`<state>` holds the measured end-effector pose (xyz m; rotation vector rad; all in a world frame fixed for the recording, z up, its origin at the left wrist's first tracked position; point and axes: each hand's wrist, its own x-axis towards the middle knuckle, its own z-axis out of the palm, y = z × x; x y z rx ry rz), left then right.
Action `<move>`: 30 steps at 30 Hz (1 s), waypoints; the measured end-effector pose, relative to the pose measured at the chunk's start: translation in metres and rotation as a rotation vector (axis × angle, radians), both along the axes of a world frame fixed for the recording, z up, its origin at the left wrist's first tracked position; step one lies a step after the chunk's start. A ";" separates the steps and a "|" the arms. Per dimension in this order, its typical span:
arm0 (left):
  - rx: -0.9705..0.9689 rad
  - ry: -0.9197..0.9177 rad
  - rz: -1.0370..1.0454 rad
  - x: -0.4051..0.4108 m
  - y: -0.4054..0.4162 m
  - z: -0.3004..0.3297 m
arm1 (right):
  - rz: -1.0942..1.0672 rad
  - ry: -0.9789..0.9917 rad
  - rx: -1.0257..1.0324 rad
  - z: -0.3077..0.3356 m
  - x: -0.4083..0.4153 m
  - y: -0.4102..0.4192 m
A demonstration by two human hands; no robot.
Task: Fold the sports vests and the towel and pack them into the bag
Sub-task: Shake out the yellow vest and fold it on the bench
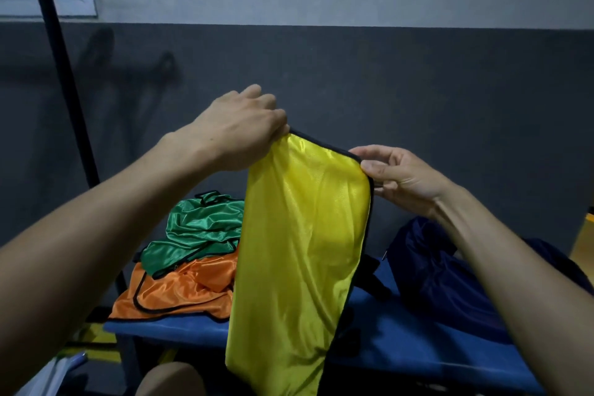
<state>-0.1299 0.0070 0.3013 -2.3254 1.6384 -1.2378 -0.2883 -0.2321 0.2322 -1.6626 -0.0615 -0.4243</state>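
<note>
Pinching the yellow vest (pixel 302 235) aloft, left hand (pixel 244 128) and right hand (pixel 401 177) start folding; green vest (pixel 199 231), orange vest (pixel 180 292) unfolded, navy bag (pixel 450 276) unpacked.

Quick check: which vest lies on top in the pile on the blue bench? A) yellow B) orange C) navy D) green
D: the shiny green mesh vest lies crumpled on top of the orange mesh vest on the blue bench, while the yellow mesh vest hangs pinched between the left hand and right hand.
</note>
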 end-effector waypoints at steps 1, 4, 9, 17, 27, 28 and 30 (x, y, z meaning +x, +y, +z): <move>-0.013 0.008 -0.013 0.000 0.002 0.002 | -0.003 0.002 -0.007 0.001 -0.002 0.003; -0.037 0.204 -0.151 -0.007 0.010 0.009 | -0.050 -0.026 -0.004 0.001 -0.003 0.006; 0.074 0.600 -0.273 -0.033 0.013 0.016 | -0.146 -0.004 -0.028 -0.007 -0.007 0.011; -0.067 0.848 -0.618 -0.069 -0.029 -0.018 | -0.297 -0.092 -0.028 0.011 -0.080 -0.007; -0.442 1.030 -0.535 -0.002 -0.070 -0.056 | -0.545 -0.183 -0.584 0.070 0.052 -0.050; -0.437 1.070 -0.489 0.014 -0.074 -0.076 | -0.533 -0.156 -0.627 0.048 0.078 -0.056; -0.435 1.161 -0.395 0.047 -0.083 -0.126 | -0.508 -0.080 -0.694 -0.007 0.129 -0.072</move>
